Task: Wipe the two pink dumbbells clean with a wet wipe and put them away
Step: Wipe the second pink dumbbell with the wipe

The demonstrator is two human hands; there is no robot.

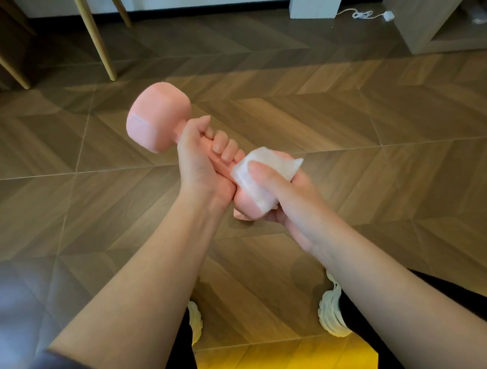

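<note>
One pink dumbbell [160, 118] is held up over the wood floor [375, 138]. The left hand [198, 161] wraps its fingers tight round the bar. The right hand [290, 207] squeezes a white wet wipe [260, 180] on the near end.

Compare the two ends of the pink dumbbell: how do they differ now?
The far end is bare; the near end is largely covered by the white wet wipe. No hand holds the far end, while the right hand grips the near end through the wipe. The left hand grips the dumbbell between them. Both ends are the same pink.
</note>
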